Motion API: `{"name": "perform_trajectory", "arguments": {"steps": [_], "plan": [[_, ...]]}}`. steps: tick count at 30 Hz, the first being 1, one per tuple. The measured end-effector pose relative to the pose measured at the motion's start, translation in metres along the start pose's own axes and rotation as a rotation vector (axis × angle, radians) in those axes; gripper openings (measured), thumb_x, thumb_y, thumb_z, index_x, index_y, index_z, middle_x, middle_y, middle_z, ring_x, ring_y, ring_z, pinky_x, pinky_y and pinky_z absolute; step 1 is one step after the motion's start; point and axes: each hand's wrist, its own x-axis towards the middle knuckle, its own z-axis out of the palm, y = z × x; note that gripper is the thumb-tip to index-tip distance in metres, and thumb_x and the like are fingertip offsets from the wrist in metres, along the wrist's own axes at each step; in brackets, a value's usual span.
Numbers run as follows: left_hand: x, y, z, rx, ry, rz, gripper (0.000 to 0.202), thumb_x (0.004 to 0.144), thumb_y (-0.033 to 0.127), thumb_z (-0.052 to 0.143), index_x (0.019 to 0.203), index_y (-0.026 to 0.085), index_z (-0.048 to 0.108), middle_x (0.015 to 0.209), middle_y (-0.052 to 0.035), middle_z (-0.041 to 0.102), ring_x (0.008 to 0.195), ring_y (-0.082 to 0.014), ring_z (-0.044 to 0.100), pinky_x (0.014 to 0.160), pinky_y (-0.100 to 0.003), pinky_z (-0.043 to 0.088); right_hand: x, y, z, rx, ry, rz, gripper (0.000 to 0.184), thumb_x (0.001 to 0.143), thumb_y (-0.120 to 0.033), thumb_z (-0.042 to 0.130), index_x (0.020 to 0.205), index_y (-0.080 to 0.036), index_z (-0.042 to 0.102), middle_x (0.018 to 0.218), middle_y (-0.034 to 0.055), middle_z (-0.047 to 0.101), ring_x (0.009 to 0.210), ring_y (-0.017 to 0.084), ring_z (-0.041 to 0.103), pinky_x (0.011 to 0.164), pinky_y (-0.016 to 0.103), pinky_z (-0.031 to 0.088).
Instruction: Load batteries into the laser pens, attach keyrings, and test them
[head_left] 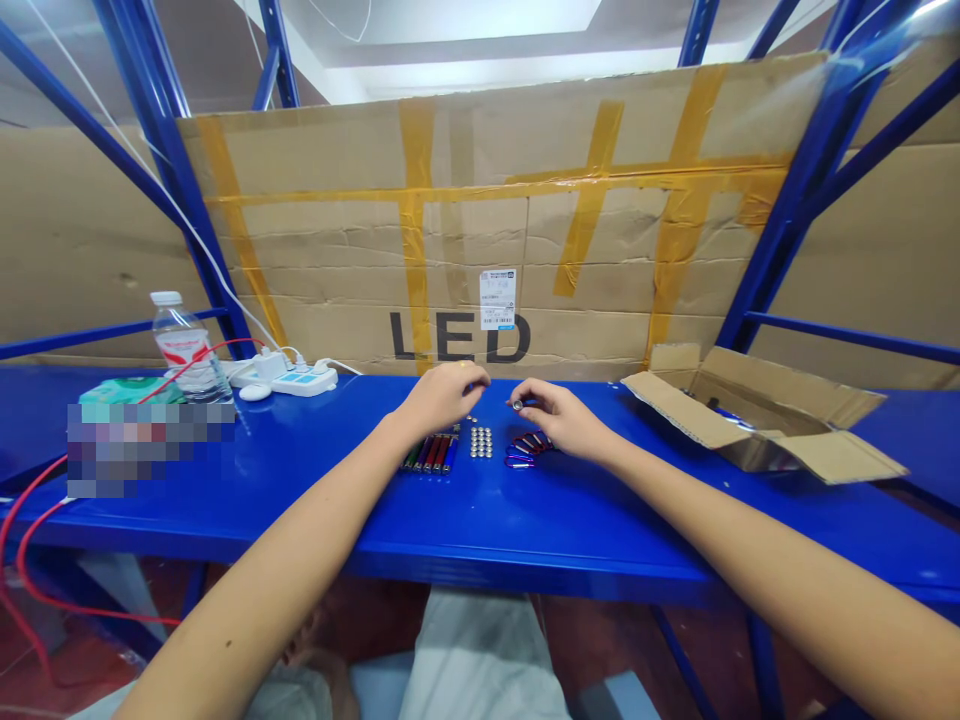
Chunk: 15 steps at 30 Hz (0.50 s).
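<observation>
My right hand (561, 418) pinches a small round silver button-like piece (517, 405) between thumb and fingertips, above the table. My left hand (448, 396) hovers just left of it, fingers curled in; whatever they hold, if anything, is hidden. Below and between the hands, several matching silver pieces (481, 442) stand in neat rows, with a few loose ones (471, 418) near my left fingers. Slim coloured metal tubes (430, 454), green, red and blue, lie side by side under my left wrist. Coloured carabiner clips (520, 461) lie under my right hand, partly covered by it.
An open cardboard box (757, 415) stands at the right of the blue table (480, 520). At the left are a water bottle (191, 350), a green packet (124, 395), a power strip (304, 379) and red cables (30, 510). A large cardboard sheet (337, 260) closes off the back.
</observation>
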Motion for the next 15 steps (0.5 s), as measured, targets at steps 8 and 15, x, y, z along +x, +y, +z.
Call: {"name": "perform_trajectory", "arguments": {"steps": [8,15], "plan": [[-0.009,-0.036,0.014,-0.097,-0.312,-0.124,0.027,0.085,0.019,0.051,0.102,0.019,0.072,0.104,-0.0059,0.072,0.096,-0.0190,0.064,0.087,-0.029,0.046,-0.002,-0.002,0.002,0.024,-0.037,-0.005,0.012,0.083,-0.018,0.051,0.093,-0.020,0.058,0.097,0.0061,0.065,0.097,0.020,0.061,0.090,0.040,0.047],[-0.007,-0.041,0.024,-0.112,-0.457,-0.121,0.027,0.083,0.022,0.057,0.104,0.020,0.073,0.106,-0.0059,0.072,0.097,-0.0195,0.064,0.087,-0.027,0.045,-0.003,-0.008,0.004,0.223,0.002,0.054,0.025,0.085,-0.018,0.050,0.108,-0.025,0.043,0.087,0.0017,0.062,0.078,0.018,0.065,0.070,0.037,0.056]]}}
